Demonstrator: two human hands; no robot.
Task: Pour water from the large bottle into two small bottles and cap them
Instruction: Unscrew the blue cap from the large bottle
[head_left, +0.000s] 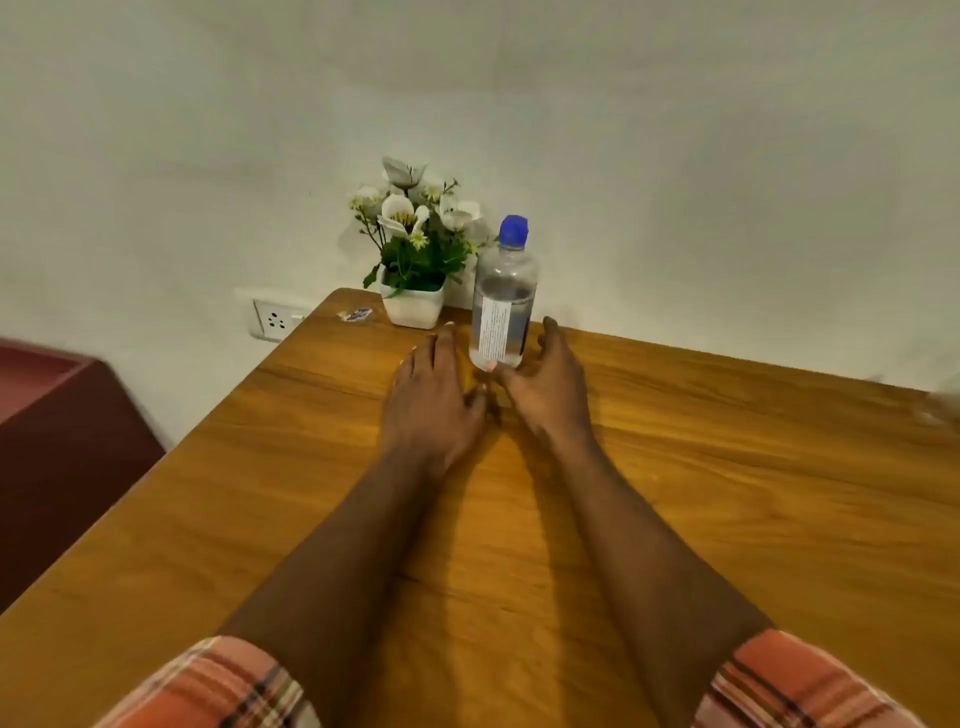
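Head: open hands (434, 400) (545, 387) beside large bottle (503, 306)

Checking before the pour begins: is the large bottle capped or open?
Capped. The blue cap sits on the neck of the large bottle, which stands upright on the wooden table.

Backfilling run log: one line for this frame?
large bottle: upright, capped, on table | left hand: open, at its left | right hand: open, at its right | small bottles: unseen

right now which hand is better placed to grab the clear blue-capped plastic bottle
Probably the right hand: it opens around the clear blue-capped plastic bottle; the left hand lies palm-down beside it.
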